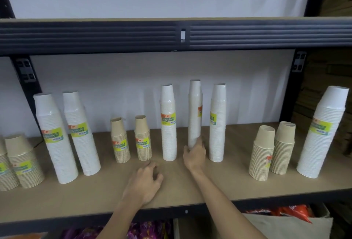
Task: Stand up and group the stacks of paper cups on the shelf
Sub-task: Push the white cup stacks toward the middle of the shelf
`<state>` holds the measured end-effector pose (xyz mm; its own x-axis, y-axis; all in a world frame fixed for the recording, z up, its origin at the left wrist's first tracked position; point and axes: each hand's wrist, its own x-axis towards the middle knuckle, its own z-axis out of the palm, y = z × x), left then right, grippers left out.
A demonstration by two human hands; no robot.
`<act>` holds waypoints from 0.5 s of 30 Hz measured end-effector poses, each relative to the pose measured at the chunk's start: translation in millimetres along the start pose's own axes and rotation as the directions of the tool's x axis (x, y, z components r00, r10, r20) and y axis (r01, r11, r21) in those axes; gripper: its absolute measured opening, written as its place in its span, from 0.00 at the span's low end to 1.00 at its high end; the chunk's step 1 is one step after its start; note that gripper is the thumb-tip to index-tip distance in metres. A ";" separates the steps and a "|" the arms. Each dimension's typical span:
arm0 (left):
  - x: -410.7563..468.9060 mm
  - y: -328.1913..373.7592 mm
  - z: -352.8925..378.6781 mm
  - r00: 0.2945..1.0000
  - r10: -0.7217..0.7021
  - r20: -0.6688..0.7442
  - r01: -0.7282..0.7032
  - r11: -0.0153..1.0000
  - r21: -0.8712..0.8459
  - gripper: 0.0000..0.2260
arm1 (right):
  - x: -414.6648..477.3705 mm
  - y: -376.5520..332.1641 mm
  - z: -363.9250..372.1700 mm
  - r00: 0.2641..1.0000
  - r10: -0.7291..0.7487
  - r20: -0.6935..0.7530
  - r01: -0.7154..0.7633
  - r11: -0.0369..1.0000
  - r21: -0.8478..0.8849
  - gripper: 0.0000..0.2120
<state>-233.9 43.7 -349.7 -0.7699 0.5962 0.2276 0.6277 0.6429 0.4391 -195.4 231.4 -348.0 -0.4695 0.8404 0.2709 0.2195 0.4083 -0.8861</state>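
To do this step well, we judged that the tall white stack [195,109] wanted a low, firm hold and a slow slide along the shelf [190,187]. Kept flat on its base, so slender a column would be less likely to tip into the white stack to its left [168,124] or the white stack to its right [218,124]. It stood upright between them, seemingly a little further back. Our right hand [195,154] was at its foot, hiding the base, with fingers and thumb curled partway round the lowest cups and gripping them. Our left hand [145,180] held nothing. It rested on the shelf board in front of a short brown stack [142,139], fingers loosely bent, free to steady the column if it leaned.
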 end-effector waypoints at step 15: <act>4.5 -4.8 5.3 0.999 0.021 -0.024 -0.022 1.000 -0.014 0.16 | 24.7 1.5 2.4 0.999 0.025 0.029 -0.026 0.999 0.036 0.21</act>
<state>-239.7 45.8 -355.3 -0.7589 0.5982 0.2574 0.6424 0.6229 0.4465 -208.8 251.9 -343.5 -0.4884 0.8397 0.2376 0.2005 0.3730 -0.9059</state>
